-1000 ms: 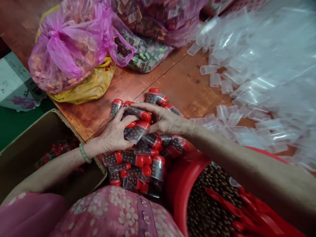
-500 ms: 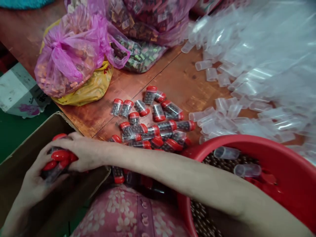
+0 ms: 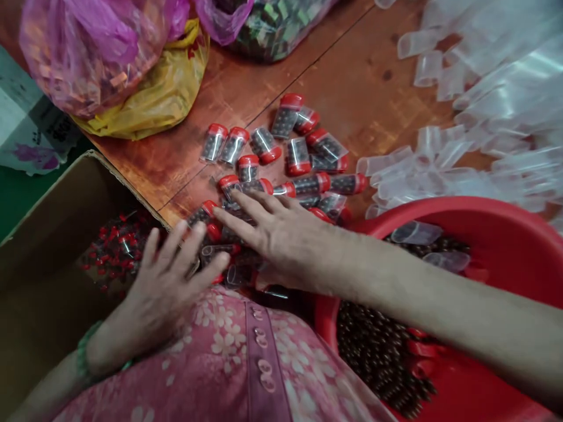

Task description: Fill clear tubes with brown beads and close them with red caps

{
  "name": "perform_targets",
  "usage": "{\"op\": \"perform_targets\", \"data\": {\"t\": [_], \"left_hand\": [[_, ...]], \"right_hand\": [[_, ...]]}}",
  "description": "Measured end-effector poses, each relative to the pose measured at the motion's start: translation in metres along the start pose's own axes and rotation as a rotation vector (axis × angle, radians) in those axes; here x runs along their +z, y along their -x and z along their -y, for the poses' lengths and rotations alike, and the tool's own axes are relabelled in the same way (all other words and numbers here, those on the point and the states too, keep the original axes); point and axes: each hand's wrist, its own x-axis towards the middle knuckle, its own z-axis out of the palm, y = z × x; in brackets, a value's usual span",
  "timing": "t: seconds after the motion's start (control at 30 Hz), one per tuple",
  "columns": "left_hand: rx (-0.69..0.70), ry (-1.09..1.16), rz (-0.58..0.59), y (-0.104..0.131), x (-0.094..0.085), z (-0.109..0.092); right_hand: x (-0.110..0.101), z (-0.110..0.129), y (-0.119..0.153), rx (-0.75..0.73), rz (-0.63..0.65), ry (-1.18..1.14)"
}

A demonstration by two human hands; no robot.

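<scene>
My right hand (image 3: 281,234) lies spread over a pile of small clear tubes with red caps (image 3: 310,184), filled with dark brown balls. Its fingers are stretched out over the tubes at the table's near edge, and part of the pile is hidden under it. Over the rim of the cardboard box (image 3: 125,181) hovers my left hand (image 3: 165,281), fingers spread and nothing held. A green bracelet (image 3: 83,351) circles that wrist. Down inside the box shows a heap of red-capped tubes (image 3: 116,252).
A red tub (image 3: 444,205) on the right holds dark brown balls (image 3: 373,351), red caps and two clear tubes. Beyond it lie many empty clear tubes (image 3: 497,117). Pink (image 3: 97,53) and yellow bags (image 3: 158,94) rest on the wooden table (image 3: 343,76), back left.
Both hands have let go of a bunch of red-capped tubes over the box. My right hand has moved right onto the pile; my left has come right to the box rim. The view has tilted down.
</scene>
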Motion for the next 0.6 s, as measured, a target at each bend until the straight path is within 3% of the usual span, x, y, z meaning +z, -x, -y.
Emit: {"op": "perform_targets", "data": {"t": [0.1,0.2,0.4,0.6], "left_hand": [[0.179,-0.093,0.145,-0.02,0.018,-0.01],[0.258,-0.144,0.226,-0.033,0.032,-0.005],[0.206,-0.143,0.195,-0.057,0.046,-0.003],[0.1,-0.13,0.098,-0.087,0.052,0.006]], "right_hand": [[0.033,-0.014,0.028,0.085,0.024,0.116],[0.047,-0.01,0.035,0.125,0.053,0.257],[0.037,-0.001,0.02,0.221,0.102,0.471],[0.028,-0.031,-0.005,0.194,0.063,0.436]]}}
